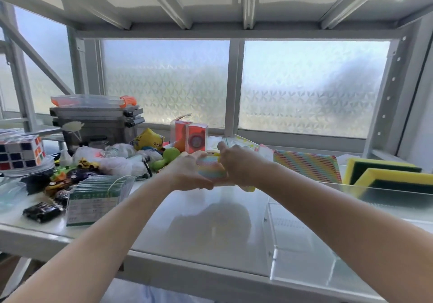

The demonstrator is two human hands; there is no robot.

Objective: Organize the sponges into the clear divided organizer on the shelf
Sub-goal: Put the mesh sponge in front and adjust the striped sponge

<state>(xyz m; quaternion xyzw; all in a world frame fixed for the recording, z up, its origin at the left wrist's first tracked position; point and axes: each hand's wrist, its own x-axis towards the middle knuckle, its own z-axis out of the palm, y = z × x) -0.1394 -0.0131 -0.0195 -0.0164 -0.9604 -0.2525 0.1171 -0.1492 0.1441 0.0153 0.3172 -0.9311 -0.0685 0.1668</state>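
Both hands hold one pastel rainbow-striped sponge [209, 168] above the middle of the white shelf. My left hand [187, 174] cups it from the left and below. My right hand [239, 164] grips it from the right and covers its right part. The clear divided organizer [304, 251] stands at the right of the shelf. A striped multicolour sponge [309, 165] stands upright in its back part. Two yellow-and-green scrub sponges [386, 174] lean in its far right compartment. The near compartments hold nothing visible.
A heap of toys, plastic bags and small cars [98, 162] fills the left of the shelf, with a puzzle cube [21, 149], stacked grey boxes [98, 120] and a card pack [93, 204]. Two orange boxes [191, 136] stand behind the hands. An upper shelf hangs overhead.
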